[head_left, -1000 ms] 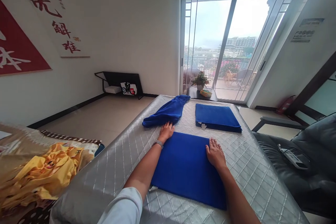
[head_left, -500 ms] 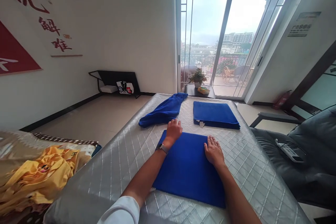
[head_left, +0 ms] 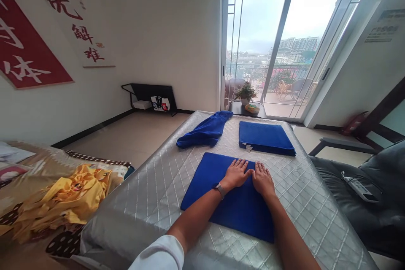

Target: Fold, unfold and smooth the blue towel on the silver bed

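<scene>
A flat, folded blue cloth [head_left: 205, 185] lies on the silver quilted table cover [head_left: 152, 190] in front of me. My left hand [head_left: 236, 173], with a watch at its wrist, rests palm down on the cloth's upper right part, fingers stretched out. Beside it my right hand [head_left: 263, 178] lies flat along the right edge, and the two thumbs meet or nearly meet. Beyond my hands sits a second folded blue cloth [head_left: 265, 136] with a small white tag. Further left is a crumpled blue cloth [head_left: 205, 130].
Yellow clothing [head_left: 79, 190] is heaped on a patterned cover at the left. A black armchair [head_left: 341, 202] with a remote control [head_left: 359, 186] on it stands close on the right. A potted plant [head_left: 246, 93] is by the glass sliding door.
My left hand has moved right, from the cloth's upper left area to beside my right hand, and now lies flat. My right hand stays at the right edge. The view has turned slightly left.
</scene>
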The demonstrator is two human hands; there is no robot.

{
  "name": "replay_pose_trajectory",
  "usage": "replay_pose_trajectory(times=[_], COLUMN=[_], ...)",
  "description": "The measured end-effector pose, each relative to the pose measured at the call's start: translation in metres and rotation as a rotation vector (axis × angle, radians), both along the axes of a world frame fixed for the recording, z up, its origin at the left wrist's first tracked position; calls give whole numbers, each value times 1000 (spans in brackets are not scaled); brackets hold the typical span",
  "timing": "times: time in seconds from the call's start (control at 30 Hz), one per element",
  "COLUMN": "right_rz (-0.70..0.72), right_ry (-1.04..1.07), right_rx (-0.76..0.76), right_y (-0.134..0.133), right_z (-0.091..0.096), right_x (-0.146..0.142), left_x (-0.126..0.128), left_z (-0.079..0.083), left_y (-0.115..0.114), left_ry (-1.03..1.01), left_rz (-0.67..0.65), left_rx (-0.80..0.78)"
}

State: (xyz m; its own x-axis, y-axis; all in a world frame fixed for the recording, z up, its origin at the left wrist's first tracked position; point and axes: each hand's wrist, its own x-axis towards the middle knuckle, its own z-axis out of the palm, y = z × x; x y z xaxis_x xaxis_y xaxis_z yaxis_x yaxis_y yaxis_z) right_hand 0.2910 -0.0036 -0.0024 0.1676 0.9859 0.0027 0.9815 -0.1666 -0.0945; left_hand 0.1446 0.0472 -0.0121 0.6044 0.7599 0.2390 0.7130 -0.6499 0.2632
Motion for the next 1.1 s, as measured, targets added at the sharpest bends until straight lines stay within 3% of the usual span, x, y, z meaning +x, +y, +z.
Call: replay_pose_trajectory(times=[0.3,0.4,1.1], right_rz=[-27,-26,-26], right_ry=[53,44,-7], right_rx=[11,-1,8], right_y=[3,3,6], right_z=[-4,-4,0], right_x=[2,3,2], left_x=[-118,-141,-139], left_z=[-2,-5,-3], left_y=[33,37,32], left_ry=[111,128,78], left_rz=[367,441,454], left_rx=[-19,-19,1])
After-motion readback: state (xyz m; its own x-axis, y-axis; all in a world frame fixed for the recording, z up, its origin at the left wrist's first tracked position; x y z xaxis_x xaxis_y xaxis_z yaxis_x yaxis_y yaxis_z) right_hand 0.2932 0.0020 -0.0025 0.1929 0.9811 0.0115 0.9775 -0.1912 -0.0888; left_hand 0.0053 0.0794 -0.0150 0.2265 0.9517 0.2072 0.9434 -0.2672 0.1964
